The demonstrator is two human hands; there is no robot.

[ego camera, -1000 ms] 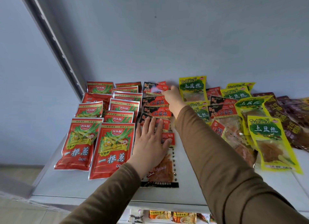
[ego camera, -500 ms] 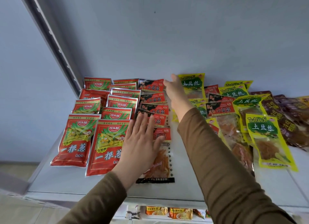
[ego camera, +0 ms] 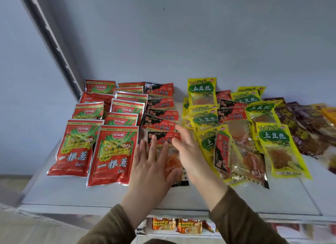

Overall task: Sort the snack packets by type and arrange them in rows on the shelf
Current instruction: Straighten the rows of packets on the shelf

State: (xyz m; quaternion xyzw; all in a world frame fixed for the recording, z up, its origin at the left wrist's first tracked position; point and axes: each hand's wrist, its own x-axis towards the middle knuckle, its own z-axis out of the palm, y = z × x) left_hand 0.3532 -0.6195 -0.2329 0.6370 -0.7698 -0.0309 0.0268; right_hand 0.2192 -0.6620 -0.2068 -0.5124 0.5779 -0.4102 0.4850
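Red packets lie in two rows on the left of the white shelf. Beside them runs a row of black-and-red packets. My left hand rests flat, fingers straight, on the nearest packet of that row. My right hand hovers open just right of it, fingers straight, near the packet's right edge. Yellow-green packets and more black-and-red ones lie mixed on the right.
Dark brown packets are piled at the far right. The grey wall stands close behind the shelf, with a slotted metal upright at the left. A lower shelf holds orange packets under the front edge.
My right hand has drawn back from the far end of the black-and-red row to the near end beside my left hand. The left hand stays flat on the nearest packet.
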